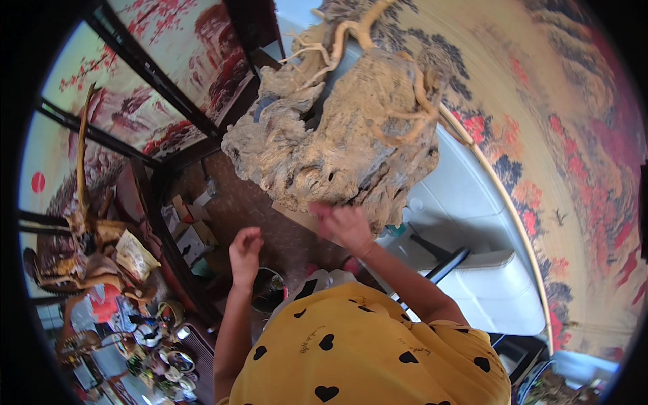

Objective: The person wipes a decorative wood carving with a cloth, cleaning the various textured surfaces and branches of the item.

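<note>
A large, rough root-wood piece with grey-brown, pitted sides stands in front of me. Pale, twisting branches rise from its far end. At its near lower edge is my right hand, fingers bent and blurred; whether they grip or only touch something there cannot be made out. My left hand hangs in the air to the left, apart from the wood. Its fingers curl loosely, with nothing visible in them. A dark blue patch shows on the wood's left side.
Below my left hand stands a round bin. Boxes lie under the dark table at left, which carries a tea set and cups. A white padded seat is on the right, before a painted wall.
</note>
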`<state>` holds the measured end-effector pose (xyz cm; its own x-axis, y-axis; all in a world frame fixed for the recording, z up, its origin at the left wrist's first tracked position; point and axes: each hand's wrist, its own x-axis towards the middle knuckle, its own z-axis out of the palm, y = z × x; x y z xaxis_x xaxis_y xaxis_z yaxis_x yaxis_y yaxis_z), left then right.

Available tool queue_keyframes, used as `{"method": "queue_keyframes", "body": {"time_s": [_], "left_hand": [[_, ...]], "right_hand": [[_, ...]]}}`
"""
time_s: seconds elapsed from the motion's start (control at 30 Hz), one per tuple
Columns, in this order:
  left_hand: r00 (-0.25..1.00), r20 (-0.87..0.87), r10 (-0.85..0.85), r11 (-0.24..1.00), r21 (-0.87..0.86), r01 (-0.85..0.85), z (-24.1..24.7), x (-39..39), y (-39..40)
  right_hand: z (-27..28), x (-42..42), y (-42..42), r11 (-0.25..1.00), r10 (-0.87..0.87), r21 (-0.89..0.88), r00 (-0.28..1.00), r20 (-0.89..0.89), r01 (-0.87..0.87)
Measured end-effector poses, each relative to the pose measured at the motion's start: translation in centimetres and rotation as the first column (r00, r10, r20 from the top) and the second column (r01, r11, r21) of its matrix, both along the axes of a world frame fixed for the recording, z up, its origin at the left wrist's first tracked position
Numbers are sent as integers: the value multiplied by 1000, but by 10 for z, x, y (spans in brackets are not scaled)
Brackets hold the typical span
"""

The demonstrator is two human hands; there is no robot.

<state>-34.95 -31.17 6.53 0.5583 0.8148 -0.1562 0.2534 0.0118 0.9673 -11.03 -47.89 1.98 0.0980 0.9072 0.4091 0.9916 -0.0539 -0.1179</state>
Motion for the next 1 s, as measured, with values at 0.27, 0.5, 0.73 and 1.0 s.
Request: {"method": "queue_keyframes", "body": {"time_s": [0.27, 0.5, 0.73, 1.0], "left_hand": [[972, -127, -198, 650, 725, 228, 31, 189, 16], [911, -409, 52, 350, 862, 367, -19, 236, 16], [817, -577, -14, 362, 758, 542, 0, 237, 22], [812, -575, -102, 419, 715, 559, -1, 234, 33]], "right_hand": [[-7, 23, -33, 875, -415, 129, 859, -299, 467], [-14, 27, -58, 617, -353, 104, 393, -849, 780], [-62, 16, -91, 622, -427, -168, 151, -892, 765], [123, 223, -37, 328, 24, 486, 507, -862, 810]]}}
